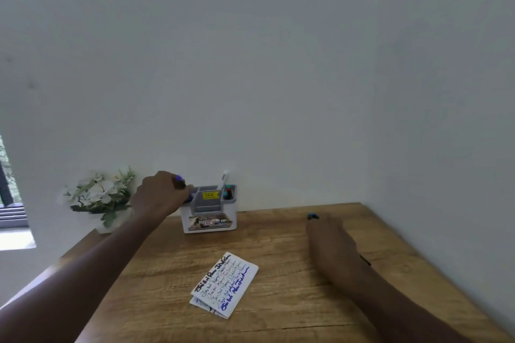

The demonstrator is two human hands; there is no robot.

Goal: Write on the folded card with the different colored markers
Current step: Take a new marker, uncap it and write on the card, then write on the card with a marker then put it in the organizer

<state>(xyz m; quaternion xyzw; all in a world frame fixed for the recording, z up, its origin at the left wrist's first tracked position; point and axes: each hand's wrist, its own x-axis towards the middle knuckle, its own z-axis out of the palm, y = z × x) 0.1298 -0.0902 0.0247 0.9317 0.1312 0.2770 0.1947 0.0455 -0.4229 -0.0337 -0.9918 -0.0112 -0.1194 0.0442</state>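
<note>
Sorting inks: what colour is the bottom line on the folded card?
Blue, bold, on the folded card; head view, the only one.

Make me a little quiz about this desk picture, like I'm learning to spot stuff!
1. True or false: the card already has writing on it.
2. Which hand is at the organizer? A) left B) right
3. Fill in: the flowers stand to the ____ of the organizer.

Key: 1 true; 2 A, the left hand holds a blue marker there, while the right hand rests on the table by a small blue object; 3 left.
</note>
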